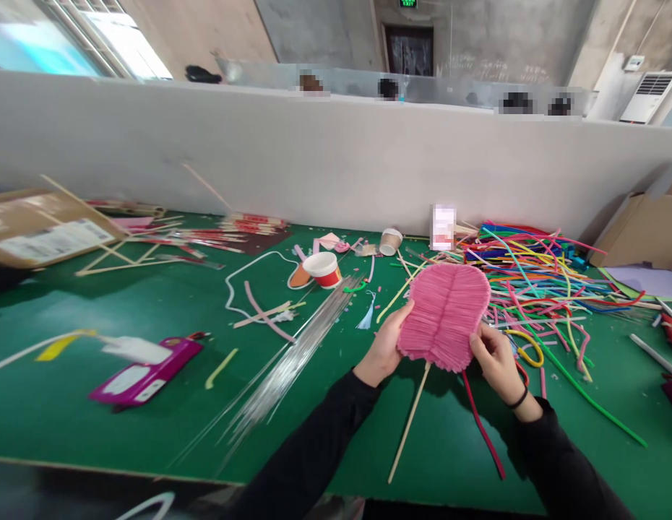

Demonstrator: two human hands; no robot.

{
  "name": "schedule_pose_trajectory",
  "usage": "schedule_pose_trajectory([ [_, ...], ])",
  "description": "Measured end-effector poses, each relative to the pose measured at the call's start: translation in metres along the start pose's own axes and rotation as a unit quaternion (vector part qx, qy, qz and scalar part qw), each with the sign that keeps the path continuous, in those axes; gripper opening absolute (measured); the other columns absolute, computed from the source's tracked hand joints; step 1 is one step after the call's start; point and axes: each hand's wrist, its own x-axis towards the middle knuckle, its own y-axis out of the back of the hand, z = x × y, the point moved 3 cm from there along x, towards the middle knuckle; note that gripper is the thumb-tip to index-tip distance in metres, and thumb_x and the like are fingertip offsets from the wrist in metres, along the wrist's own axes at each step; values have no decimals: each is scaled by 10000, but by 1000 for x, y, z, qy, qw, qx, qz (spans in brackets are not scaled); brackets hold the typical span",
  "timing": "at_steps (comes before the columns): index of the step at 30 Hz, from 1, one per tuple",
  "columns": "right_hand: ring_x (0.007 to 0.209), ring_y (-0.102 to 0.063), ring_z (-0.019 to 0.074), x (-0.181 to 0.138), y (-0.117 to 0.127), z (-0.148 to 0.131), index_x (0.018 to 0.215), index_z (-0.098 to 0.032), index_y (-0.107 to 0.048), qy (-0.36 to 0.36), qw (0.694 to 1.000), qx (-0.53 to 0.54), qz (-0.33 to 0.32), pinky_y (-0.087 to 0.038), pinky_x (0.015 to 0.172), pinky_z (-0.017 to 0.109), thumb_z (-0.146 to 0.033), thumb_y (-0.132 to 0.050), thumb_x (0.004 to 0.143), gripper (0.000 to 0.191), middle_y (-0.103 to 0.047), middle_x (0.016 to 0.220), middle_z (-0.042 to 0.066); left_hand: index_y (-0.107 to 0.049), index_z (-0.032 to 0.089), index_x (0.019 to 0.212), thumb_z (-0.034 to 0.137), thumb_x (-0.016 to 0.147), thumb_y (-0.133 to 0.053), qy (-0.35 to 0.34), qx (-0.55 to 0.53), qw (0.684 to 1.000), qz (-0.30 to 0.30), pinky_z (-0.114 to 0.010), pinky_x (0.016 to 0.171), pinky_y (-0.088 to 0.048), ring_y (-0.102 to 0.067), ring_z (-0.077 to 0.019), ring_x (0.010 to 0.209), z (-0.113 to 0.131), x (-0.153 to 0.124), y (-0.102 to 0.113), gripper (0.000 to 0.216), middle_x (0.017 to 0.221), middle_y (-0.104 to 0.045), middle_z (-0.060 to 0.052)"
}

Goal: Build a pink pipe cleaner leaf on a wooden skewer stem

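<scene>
A pink fan [444, 310] made of fuzzy pipe-cleaner strips, with a seam down its middle, is held up above the table. My left hand [387, 347] grips its lower left edge, with the fingers partly hidden behind it. At the lower right edge, my right hand [496, 361] is closed in a pinch. A thin wooden stick [409, 426] extends down from the fan as a handle. One dark red pipe cleaner [483, 426] hangs from the bottom edge near my right hand; its upper end is hidden.
Loose coloured pipe cleaners [531, 267] are heaped at the right. Thin clear rods [293, 361] lie left of my arms, near a purple glue gun [149, 372]. Behind are a paper cup [324, 271] and a white partition [336, 159]. Cardboard boxes [634, 227] stand at both ends.
</scene>
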Motion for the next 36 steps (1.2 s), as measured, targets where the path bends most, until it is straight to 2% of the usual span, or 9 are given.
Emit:
schedule_pose_trajectory([
  [5,545,-331,107,0,-1,0,612,-215,-408,-20,1000,18,9,-272,521,259,-504,-498,903,420,-378,576,-41,-740,122,981,345,796,-740,-17,-4,1000,7,-334,859,-555,-734,-248,925,0,1,1,290,955,-784,-92],
  [8,543,-352,108,0,-2,0,613,-212,-435,-34,999,31,-9,-292,523,258,-513,-516,886,415,-409,582,-34,-738,119,970,346,810,-725,-29,-17,999,38,-340,885,-551,-734,-243,930,1,2,4,277,964,-784,-90],
  [12,563,-368,117,-1,-4,-1,632,-209,-470,-38,998,40,-39,-298,529,259,-462,-546,866,353,-433,597,-26,-725,114,1046,341,837,-698,-23,-26,997,63,-340,859,-561,-740,-241,905,3,1,5,309,963,-785,-89],
  [19,565,-338,116,0,-4,1,614,-215,-426,-37,997,37,-60,-281,529,262,-477,-526,875,383,-382,589,-34,-734,104,1023,310,865,-668,-15,-27,998,59,-351,888,-560,-738,-243,918,4,0,2,268,985,-782,-101],
  [25,550,-318,105,0,-1,4,596,-219,-386,-38,999,27,-16,-271,516,257,-504,-545,855,416,-388,570,-38,-741,130,996,277,880,-648,-10,-27,999,40,-312,882,-554,-735,-211,910,3,-1,0,209,951,-787,-73],
  [28,533,-332,104,0,-1,4,599,-220,-406,-46,998,38,-4,-274,504,256,-537,-541,854,428,-398,556,-39,-744,127,983,303,867,-664,-10,-22,999,38,-329,897,-551,-733,-225,924,3,-1,0,226,954,-786,-81],
  [36,499,-334,97,0,-4,-7,614,-219,-428,-45,994,90,-43,-267,479,255,-593,-551,854,461,-404,551,-45,-739,121,992,325,833,-701,-15,-13,999,37,-352,925,-546,-727,-245,969,4,-1,0,261,977,-782,-89],
])
